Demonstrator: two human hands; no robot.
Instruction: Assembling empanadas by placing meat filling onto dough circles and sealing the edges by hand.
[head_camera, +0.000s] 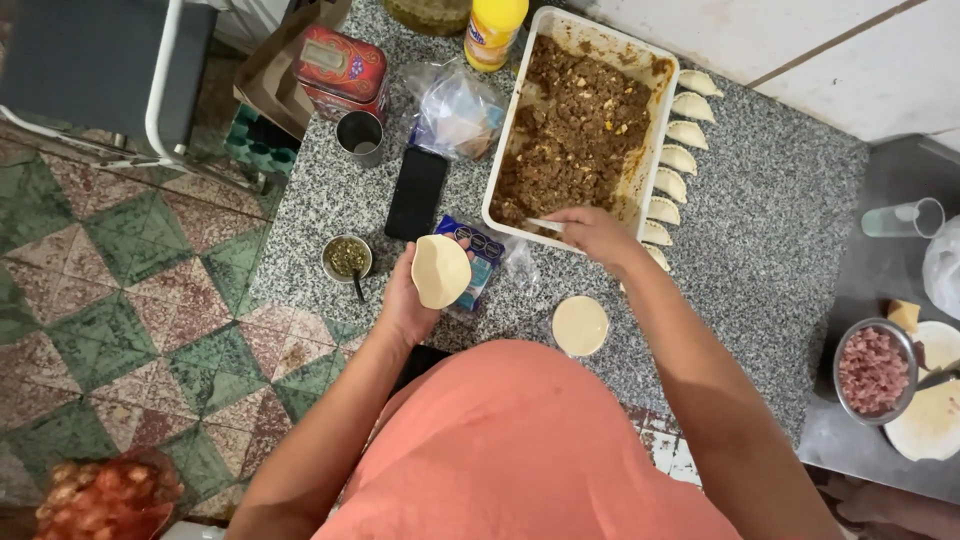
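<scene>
We see our left hand (408, 300) cupped palm up over the near edge of the desk (780, 200), fingers partly curled, carrying a round dough disc (441, 271) that lies flat across them. Our right hand (597, 235) is closed round a small pale utensil (545, 225), likely a spoon, whose tip points toward nine o'clock and dips into the near end of the white tray of brown filling (575, 130). The disc sits at about eight o'clock from that right hand, near but not touching, so the right hand is the one nearer the filling and the left the one with the dough. The tray's long axis runs from six toward one o'clock.

A second dough disc (580, 325) lies on the desk at six o'clock from the right hand. A row of folded pastries (672, 158) lines the tray's right side. At ten o'clock from the left hand stand a small cup of green seasoning (347, 258), a black phone (417, 192) and a metal cup (360, 133).

The desk is speckled grey granite; beyond it at nine o'clock lies a floor of green and reddish patterned tiles (130, 300). A metal bowl of chopped pink meat (873, 370) sits at four o'clock.
</scene>
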